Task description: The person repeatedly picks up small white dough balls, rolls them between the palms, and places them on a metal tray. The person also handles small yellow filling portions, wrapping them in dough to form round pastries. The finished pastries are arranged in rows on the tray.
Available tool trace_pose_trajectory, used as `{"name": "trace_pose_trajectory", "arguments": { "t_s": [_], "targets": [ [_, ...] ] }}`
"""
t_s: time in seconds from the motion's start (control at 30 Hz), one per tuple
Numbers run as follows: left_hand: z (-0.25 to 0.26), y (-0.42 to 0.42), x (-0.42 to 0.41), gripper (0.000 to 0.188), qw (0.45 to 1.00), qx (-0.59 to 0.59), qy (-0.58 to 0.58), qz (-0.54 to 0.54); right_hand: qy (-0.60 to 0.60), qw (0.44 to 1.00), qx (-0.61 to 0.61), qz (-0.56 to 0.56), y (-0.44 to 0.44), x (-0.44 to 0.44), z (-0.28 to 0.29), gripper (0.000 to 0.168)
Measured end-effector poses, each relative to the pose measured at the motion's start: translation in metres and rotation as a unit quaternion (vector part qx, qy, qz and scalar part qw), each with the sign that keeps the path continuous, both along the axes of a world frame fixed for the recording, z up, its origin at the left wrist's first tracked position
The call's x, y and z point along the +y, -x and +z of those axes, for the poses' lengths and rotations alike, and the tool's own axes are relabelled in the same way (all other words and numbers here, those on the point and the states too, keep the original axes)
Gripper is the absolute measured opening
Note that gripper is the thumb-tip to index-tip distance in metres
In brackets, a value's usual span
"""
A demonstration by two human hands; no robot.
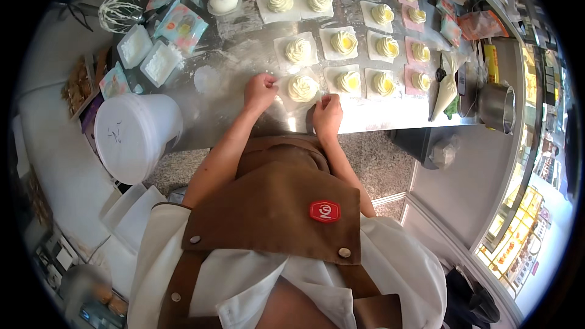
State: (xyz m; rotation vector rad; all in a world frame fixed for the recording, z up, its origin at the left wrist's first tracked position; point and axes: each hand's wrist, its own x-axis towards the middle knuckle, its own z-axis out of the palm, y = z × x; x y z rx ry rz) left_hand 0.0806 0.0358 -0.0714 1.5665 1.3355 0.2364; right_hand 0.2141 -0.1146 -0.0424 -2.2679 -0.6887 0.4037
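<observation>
Between my two hands, a swirl of piped cream (302,88) sits on a thin pale square wrapper (291,103) at the near part of the steel table. My left hand (260,93) pinches the wrapper's left corner between thumb and finger. My right hand (328,114) has its fingers closed at the wrapper's right corner. Behind it lies another white wrapper with a cream swirl (298,50). Rows of similar swirls reach away and to the right, several with a yellow filling (349,82), the rightmost on pink wrappers (414,87). Two round white filled sweets (224,0) stand in clear cups at the back.
On the left are a white lidded bucket (123,139), trays of white powder (160,64), an empty paper cup (207,79), printed packets (183,25) and a creamy whisk (120,12). A filled piping bag (448,82) and a steel container (497,108) are at the right.
</observation>
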Motion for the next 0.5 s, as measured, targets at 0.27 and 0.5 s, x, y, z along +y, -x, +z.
{"name": "trace_pose_trajectory", "arguments": {
  "t_s": [0.27, 0.5],
  "targets": [
    [-0.039, 0.083, 0.009, 0.023, 0.985, -0.068, 0.159, 0.021, -0.001, 1.0, -0.015, 0.025, 0.044, -0.005, -0.065, 0.01],
    [-0.01, 0.025, 0.004, 0.011, 0.981, -0.124, 0.149, 0.023, -0.022, 0.992, 0.107, -0.066, 0.01, -0.003, -0.015, 0.016]
  ]
}}
